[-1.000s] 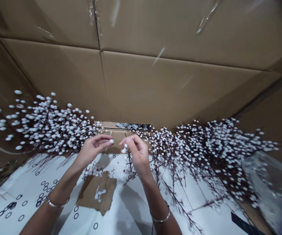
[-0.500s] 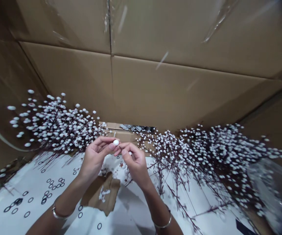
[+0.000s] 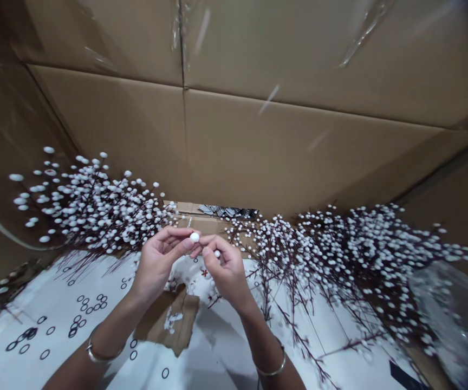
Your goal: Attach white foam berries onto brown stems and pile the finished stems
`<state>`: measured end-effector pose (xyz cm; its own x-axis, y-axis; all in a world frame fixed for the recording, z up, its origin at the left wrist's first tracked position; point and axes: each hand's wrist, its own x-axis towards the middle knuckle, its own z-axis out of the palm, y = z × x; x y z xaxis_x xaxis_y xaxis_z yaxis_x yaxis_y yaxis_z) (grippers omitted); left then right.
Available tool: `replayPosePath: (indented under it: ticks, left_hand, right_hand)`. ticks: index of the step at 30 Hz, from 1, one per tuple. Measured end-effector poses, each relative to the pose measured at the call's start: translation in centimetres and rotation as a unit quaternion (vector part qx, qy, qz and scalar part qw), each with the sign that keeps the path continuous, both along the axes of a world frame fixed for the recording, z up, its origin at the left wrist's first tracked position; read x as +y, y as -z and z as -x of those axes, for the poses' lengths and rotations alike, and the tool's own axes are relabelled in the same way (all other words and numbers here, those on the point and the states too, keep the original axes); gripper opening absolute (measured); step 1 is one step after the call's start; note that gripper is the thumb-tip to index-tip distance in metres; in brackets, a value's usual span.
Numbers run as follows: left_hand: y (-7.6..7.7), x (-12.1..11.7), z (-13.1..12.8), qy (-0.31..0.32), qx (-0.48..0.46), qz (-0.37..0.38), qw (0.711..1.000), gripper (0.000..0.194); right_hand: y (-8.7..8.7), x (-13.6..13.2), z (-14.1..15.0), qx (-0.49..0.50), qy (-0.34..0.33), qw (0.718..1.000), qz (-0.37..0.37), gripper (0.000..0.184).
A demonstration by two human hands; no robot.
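Note:
My left hand (image 3: pixel 158 260) pinches a small white bead (image 3: pixel 194 236) between thumb and fingertips. My right hand (image 3: pixel 225 268) is closed just to its right, fingertips touching the left hand's, with another white bead (image 3: pixel 216 253) held in its curled fingers. Both hands hover over a white table (image 3: pixel 218 346) above a torn piece of brown cardboard (image 3: pixel 171 319). Each wrist wears a thin metal bangle.
Dark branches studded with white beads lie in a heap at the left (image 3: pixel 91 203) and a bigger heap at the right (image 3: pixel 339 260). Small black rings (image 3: pixel 83 311) are scattered on the table's left. Cardboard box walls (image 3: pixel 258 135) rise behind. A clear plastic bag (image 3: pixel 449 309) sits far right.
One second ago my hands were slightly apart, each with a bead. They have come together so the fingertips meet, and my view has shifted a little to the left.

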<state>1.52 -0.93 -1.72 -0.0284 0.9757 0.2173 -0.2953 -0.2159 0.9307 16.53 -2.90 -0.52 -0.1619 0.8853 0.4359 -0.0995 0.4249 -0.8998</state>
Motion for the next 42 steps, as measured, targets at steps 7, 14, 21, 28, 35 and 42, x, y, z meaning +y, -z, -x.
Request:
replayPosePath:
  ticks: [7, 14, 21, 28, 35, 42]
  left_hand:
    - [-0.4, -0.3, 0.1, -0.022, 0.045, -0.039, 0.998, 0.016]
    - [-0.7, -0.5, 0.0, -0.035, 0.062, -0.057, 0.996, 0.013]
    - [-0.9, -0.8, -0.1, -0.043, 0.072, -0.073, 0.994, 0.014]
    - [-0.3, -1.0, -0.4, -0.045, 0.054, -0.086, 0.994, 0.014]
    - [-0.2, -1.1, -0.5, -0.05, 0.054, -0.093, 0.993, 0.014]
    - [-0.2, -1.0, -0.6, -0.05, 0.056, -0.097, 0.992, 0.015]
  right_hand:
    - [-0.4, 0.0, -0.2, -0.03, -0.001, 1.0, 0.007, 0.02]
    - [0.0, 0.1, -0.3, -0.044, -0.003, 0.999, -0.021, 0.019]
    - [-0.3, -0.2, -0.7, -0.046, -0.023, 0.998, -0.025, 0.021]
    - [-0.7, -0.8, -0.5, -0.08, 0.032, 0.993, -0.078, 0.016]
    - [-0.7, -0.7, -0.3, -0.077, 0.056, 0.99, -0.102, 0.015]
    - [-0.6, -0.7, -0.2, -0.084, 0.06, 0.99, -0.101, 0.015]
